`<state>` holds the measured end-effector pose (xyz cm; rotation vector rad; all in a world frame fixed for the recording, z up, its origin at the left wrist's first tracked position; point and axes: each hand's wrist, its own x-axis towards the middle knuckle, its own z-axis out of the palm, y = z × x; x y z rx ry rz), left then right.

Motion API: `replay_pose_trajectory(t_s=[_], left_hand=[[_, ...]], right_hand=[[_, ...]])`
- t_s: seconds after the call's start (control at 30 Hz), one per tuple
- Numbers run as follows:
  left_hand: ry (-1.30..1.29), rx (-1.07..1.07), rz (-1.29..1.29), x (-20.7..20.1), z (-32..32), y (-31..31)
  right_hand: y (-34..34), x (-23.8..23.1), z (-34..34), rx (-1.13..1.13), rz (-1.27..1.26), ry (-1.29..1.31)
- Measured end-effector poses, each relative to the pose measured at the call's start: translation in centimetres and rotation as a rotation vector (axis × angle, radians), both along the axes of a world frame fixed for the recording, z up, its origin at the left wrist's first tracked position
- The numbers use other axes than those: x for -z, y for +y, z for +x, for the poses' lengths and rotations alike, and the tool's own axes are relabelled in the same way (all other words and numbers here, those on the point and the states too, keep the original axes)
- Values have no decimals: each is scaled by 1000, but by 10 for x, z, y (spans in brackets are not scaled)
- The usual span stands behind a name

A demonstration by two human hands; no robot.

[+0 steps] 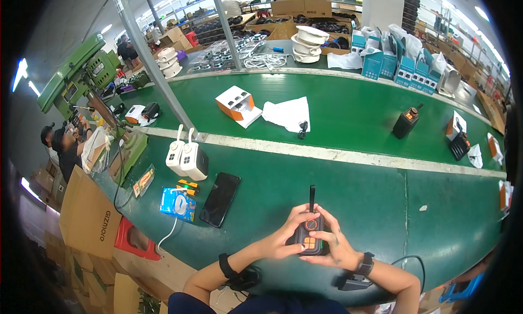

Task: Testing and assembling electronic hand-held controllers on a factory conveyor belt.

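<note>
Close in front of me, both hands hold a small black box-shaped device (311, 225) with orange buttons, a round orange-ringed dial and a black strap loop standing up at its far end. My left hand (287, 236) wraps its left side, the thumb near the orange buttons. On the other side my right hand (336, 243) curls round it, thumb across the top face. A small green light shows at the device's right edge. Left of my hands lies a black phone (220, 199). Two white devices (187, 159) with strap loops stand beyond the phone.
A blue packet (178, 204) and a yellow-black item (188, 187) sit left of the phone. Past a pale rail (305, 149), a green belt (348, 96) carries a white-orange box (238, 104), a white bag (287, 113) and another black device (406, 122). A green drill press (87, 77) stands left.
</note>
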<state>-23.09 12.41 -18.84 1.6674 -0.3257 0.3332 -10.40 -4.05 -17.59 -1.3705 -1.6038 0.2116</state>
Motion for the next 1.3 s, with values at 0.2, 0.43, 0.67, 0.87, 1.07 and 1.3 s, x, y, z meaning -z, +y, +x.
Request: replay_pose_trajectory(t_s=[0.2,0.43,0.67,0.87,1.07,1.3], left_hand=[[-21,0,37,-2,3,2],[7,26,-38,-4,3,-1],[12,15,-78,-5,3,-4],[5,13,-72,-3,4,-3],[16,38,-33,-2,4,0],[37,-60,-8,-8,1,-8]], right_hand=[[0,3,2,-6,4,9],[-2,2,4,-14,1,26],[-2,7,5,-24,23,41],[-2,8,4,-13,17,65],[-4,10,5,-27,6,6],[-4,4,4,-18,-12,-25]])
